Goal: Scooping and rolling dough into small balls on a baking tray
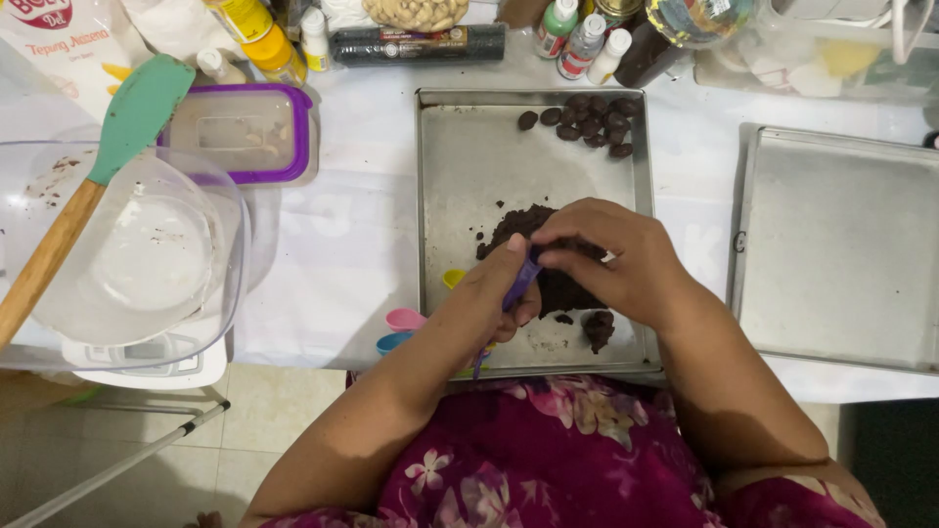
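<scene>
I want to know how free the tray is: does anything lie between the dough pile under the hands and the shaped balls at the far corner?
Nothing visible: only bare tray lies between the dough pile and the balls.

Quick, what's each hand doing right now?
Left hand: closed on a purple scoop.
Right hand: fingers curled at the scoop's tip, over the dark dough; what it holds cannot be told.

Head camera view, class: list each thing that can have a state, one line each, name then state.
Left hand: gripping the purple spoon.
Right hand: fingers pressing at the spoon's bowl.
Purple spoon: held, tilted.
Middle tray: holds dark dough heap and shaped balls.
Dough balls: clustered in far corner.
Right tray: nothing on it.
Plastic box: lid on.
Clear bowl: scraped out, spatula resting in it.
</scene>
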